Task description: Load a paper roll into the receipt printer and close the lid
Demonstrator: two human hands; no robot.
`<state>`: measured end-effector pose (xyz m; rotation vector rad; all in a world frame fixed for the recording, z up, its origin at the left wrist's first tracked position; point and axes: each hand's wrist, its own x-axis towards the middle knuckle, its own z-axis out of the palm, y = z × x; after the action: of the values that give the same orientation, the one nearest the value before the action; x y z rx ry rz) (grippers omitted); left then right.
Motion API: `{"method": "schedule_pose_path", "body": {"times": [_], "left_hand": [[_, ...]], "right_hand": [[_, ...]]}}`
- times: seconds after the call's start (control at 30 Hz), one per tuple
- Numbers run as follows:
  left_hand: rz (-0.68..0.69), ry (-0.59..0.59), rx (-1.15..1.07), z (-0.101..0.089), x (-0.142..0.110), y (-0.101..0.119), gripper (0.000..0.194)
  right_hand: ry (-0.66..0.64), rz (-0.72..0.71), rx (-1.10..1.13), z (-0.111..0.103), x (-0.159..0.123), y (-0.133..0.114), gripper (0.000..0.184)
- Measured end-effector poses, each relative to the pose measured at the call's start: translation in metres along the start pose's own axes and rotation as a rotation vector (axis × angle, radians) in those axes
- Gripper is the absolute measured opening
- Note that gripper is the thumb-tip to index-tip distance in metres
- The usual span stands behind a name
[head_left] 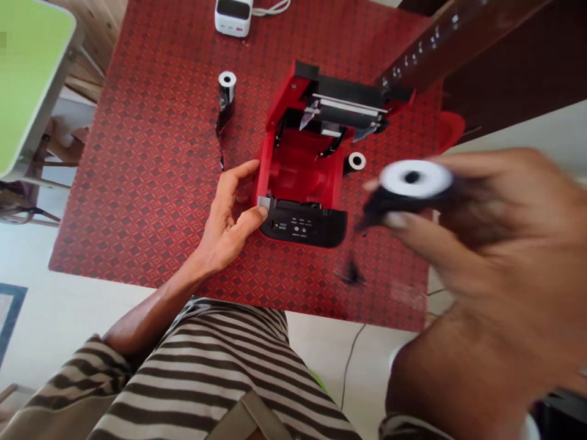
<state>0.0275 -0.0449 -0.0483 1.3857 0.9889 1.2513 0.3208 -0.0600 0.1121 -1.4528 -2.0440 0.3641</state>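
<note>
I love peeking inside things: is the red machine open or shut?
The red machine is open: its lid stands raised, so we see inside.

Bin: smooth plastic, glossy.
Panel: smooth plastic, matt, with printed markings.
Lid bar: metal in appearance, smooth, bright.
Held roll: end face matt and paper-like; wound film blurred, finish unclear.
Left roll: thin film, glossy, loose tail creased; end face matt.
Charger: smooth plastic body; dark face glossy.
Table cover: smooth, faint sheen; cloth or vinyl, cannot be told.
Shirt: soft cloth, matt, creased.
</note>
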Motion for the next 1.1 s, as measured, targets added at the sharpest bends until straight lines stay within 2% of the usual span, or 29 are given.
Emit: {"method": "schedule_pose_path", "body": {"times": [0.07, 0.13, 0.27, 0.37, 0.57, 0.77, 0.9, 1.0, 1.1], "left_hand": [[-0.028, 0.004, -0.019, 0.001, 0.000, 0.003, 0.072], [-0.046, -0.003, -0.041, 0.003, 0.000, 0.005, 0.072], [-0.047, -0.002, -0.084, 0.007, 0.000, 0.007, 0.070], [-0.045, 0.005, -0.093, 0.009, -0.001, 0.008, 0.070], [-0.044, -0.007, -0.088, 0.005, -0.001, 0.009, 0.069], [-0.060, -0.009, -0.082, 0.005, -0.001, 0.011, 0.070], [-0.064, -0.002, -0.077, 0.005, -0.001, 0.011, 0.071], [-0.077, -0.011, -0.050, 0.003, -0.001, 0.010, 0.073], [-0.081, -0.024, -0.034, -0.002, 0.000, 0.009, 0.075]], "right_hand": [[-0.029, -0.169, -0.061, 0.017, 0.022, 0.000, 0.036], [-0.101, -0.257, -0.134, 0.038, 0.037, 0.006, 0.036], [-0.216, -0.198, -0.282, 0.065, 0.049, 0.013, 0.029], [-0.243, -0.158, -0.341, 0.072, 0.056, 0.014, 0.024], [-0.416, -0.083, -0.379, 0.086, 0.076, 0.018, 0.029], [-0.495, -0.056, -0.400, 0.091, 0.082, 0.016, 0.028], [-0.461, -0.063, -0.387, 0.092, 0.081, 0.015, 0.026], [-0.421, -0.094, -0.276, 0.078, 0.073, 0.009, 0.033], [-0.312, -0.158, -0.112, 0.055, 0.057, 0.001, 0.038]]}}
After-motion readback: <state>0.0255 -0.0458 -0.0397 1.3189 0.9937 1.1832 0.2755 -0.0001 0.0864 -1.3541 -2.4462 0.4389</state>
